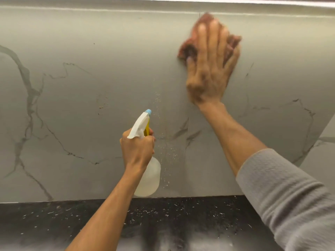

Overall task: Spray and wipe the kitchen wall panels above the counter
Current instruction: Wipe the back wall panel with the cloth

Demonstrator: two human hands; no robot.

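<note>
**Fig. Head view, wipe stage (my read from the remote desk).**

**Key relation:** the droplets (164, 151) form a thin streak on the wall panel (81, 98). Its long axis runs approx. 12–6 o'clock, from above the nozzle down nearly to the counter edge. From the cloth (188, 49) the streak lies at approx. 7 o'clock, well apart. From the L hand (136, 151) it is just beside, at 3 o'clock. The L hand is nearer the wet patch, but the cloth is under the R hand (210, 73). I judge the next stroke has to travel down toward 7 o'clock.

**Hands:** R hand is flat, fingers straight and spread, pressing the reddish cloth onto the panel near its top edge. Both are blurred, which I take as mid-wipe. L hand is curled tight round the neck of the spray bottle (147, 176), w/ a finger at the yellow trigger; can't tell if it's squeezed. The bottle is approx. upright, blue nozzle tip at 12 o'clock, clear body below the fist and close above the counter.

**Surface & room:** the panel is smooth grey w/ dark marble-type veins. A dark speckled counter (54, 220) lies at 6 o'clock and a bright light strip (181, 0) runs along 12 o'clock. A side panel (326, 142) angles in at 3 o'clock. Grey sleeve (290, 196) on the R arm, forearm bare.
</note>
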